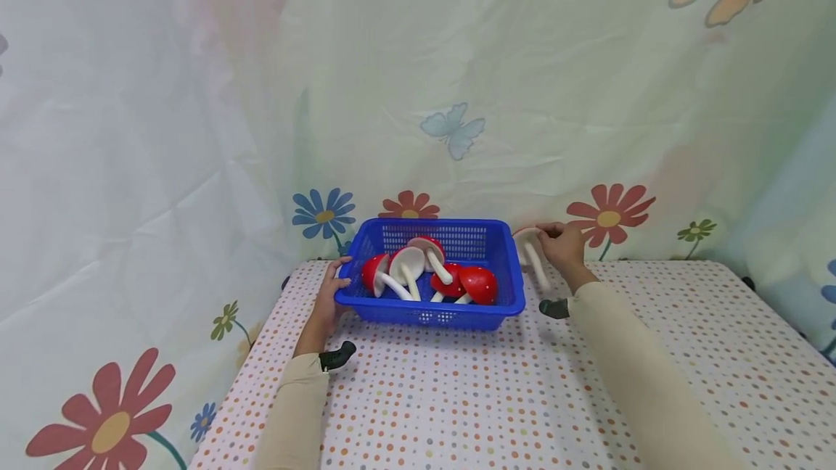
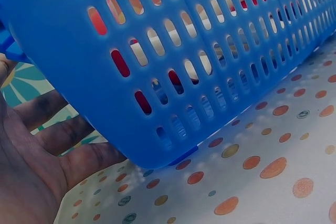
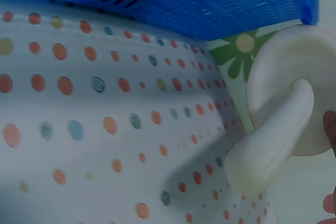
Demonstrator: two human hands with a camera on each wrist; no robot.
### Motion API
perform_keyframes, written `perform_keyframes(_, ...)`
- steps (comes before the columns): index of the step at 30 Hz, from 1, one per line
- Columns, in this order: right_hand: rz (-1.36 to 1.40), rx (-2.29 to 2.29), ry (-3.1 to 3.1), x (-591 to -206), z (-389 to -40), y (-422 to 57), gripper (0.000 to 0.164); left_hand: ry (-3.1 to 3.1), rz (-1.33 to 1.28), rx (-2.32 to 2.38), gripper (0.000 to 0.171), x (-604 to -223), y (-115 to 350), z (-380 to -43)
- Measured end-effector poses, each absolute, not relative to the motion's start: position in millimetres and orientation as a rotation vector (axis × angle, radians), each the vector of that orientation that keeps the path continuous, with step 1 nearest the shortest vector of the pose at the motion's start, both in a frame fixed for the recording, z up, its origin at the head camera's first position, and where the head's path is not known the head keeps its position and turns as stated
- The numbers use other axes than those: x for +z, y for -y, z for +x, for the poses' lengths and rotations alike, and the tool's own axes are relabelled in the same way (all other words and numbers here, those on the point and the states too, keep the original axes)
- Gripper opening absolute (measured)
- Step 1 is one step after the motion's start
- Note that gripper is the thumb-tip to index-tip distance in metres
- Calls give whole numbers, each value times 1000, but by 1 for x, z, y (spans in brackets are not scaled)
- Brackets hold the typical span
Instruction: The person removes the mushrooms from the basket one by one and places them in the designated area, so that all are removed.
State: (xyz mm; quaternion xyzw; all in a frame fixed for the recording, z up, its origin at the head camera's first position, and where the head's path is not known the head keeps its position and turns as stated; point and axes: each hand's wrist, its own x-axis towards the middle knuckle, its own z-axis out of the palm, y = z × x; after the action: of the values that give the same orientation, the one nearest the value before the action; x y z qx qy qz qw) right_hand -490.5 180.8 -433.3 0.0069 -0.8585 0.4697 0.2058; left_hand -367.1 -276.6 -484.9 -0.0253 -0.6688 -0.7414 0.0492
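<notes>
A blue plastic basket (image 1: 431, 316) with slotted walls stands on the table, several red-capped, white-dotted toy mushrooms (image 1: 479, 286) lying inside. At its left end is my left hand (image 1: 329, 296), touching the rim and end wall. In the left wrist view, that hand's fingers (image 2: 65, 135) stretch nearly straight along the outside of the basket (image 2: 157, 66). Just beyond the right end, my right hand (image 1: 565, 249) pinches another toy mushroom (image 1: 535, 260) by its cap edge. Its pale underside and thick white stem show in the right wrist view, where only a fingertip appears beside the mushroom (image 3: 270, 135).
A dotted cloth covers the table (image 1: 457, 397). Right behind it hangs a curtain (image 1: 509, 78) printed with flowers and butterflies, which also runs along the left side. A dark strap with a small device (image 1: 337, 356) sits on each wrist.
</notes>
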Motion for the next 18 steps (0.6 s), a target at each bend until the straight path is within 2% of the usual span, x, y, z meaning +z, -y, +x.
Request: perform_keyframes(18,17,1309,2443,-455,-490,-159,30,2053,-99,-2254,52,-485,278,-368)
